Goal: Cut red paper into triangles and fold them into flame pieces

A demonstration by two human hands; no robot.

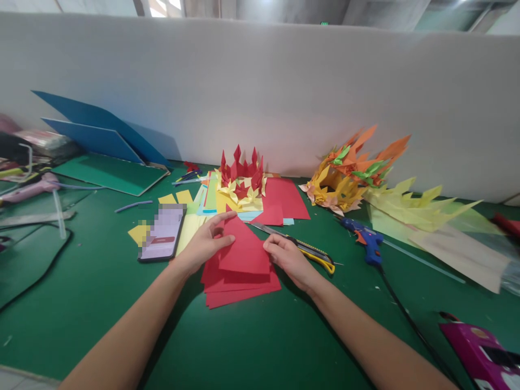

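A folded red paper triangle (242, 248) lies on top of a stack of red paper sheets (239, 287) on the green table (260, 336). My left hand (207, 238) rests on the triangle's left edge, fingers stretched flat along the fold. My right hand (286, 259) pinches the triangle's right corner with curled fingers. Just behind the stack stands a red and yellow folded paper crown (240, 181).
A phone (163, 238) lies left of my left hand. A yellow utility knife (309, 250) lies right behind my right hand. A blue glue gun (365, 237) with a black cord, an orange and yellow paper piece (351, 173), blue and green boards (101, 151) and a magenta object (483, 352) are around.
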